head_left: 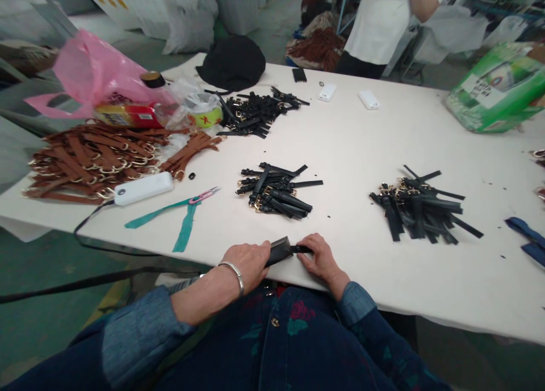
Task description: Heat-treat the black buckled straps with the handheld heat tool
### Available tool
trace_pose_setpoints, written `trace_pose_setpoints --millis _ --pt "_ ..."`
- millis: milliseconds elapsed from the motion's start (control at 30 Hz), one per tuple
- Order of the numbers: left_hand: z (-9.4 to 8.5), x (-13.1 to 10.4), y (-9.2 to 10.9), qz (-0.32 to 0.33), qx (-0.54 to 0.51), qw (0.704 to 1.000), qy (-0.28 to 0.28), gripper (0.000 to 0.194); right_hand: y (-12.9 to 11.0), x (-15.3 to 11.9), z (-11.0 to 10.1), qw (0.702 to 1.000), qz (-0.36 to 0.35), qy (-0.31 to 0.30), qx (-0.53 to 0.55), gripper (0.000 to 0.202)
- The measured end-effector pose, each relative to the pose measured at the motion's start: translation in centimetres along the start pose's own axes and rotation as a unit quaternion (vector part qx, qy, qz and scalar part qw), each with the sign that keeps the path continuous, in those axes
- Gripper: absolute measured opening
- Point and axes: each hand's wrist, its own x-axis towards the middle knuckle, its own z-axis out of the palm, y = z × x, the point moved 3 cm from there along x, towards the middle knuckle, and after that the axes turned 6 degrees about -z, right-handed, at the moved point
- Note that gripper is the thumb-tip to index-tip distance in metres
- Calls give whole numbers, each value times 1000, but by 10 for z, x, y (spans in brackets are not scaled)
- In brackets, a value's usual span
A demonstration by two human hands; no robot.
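Observation:
At the table's near edge, my left hand (248,261), with a silver bangle at the wrist, is closed on the wide end of a black strap (279,250). My right hand (318,257) pinches its narrow end, and the fingers hide that tip. Beyond my hands lies a pile of short black straps with gold buckles (276,192). A similar black pile (419,204) sits further right. To the left are thread snips (204,196) with green cloth strips (186,227) tied to their handles.
Brown straps (93,158) heap at the left, by a white power bank (143,189) with a cable. Behind are a pink bag (89,67), a black cap (236,62) and more black straps (255,113). A green package (494,90) stands right; a person (377,22) stands across the table.

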Motion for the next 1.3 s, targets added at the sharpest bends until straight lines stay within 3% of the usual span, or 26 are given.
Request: trace_pose_setpoints --millis 133,400,700,1000,1300 --pt "-7 -5 3 -1 16 1000 -14 25 0 0 -1 1000 -2 25 7 23" --pt "-17 6 33 -6 16 1000 -26 23 3 -1 0 999 -9 31 25 27" --pt "-9 -2 4 -1 29 1000 -5 26 5 -2 0 999 -17 3 26 26" --pt "-19 10 32 -9 0 1000 -18 24 6 -1 0 1000 -19 9 17 24" --pt "-8 -7 12 -13 5 1000 -14 27 6 -2 5 1000 -8 17 5 20"
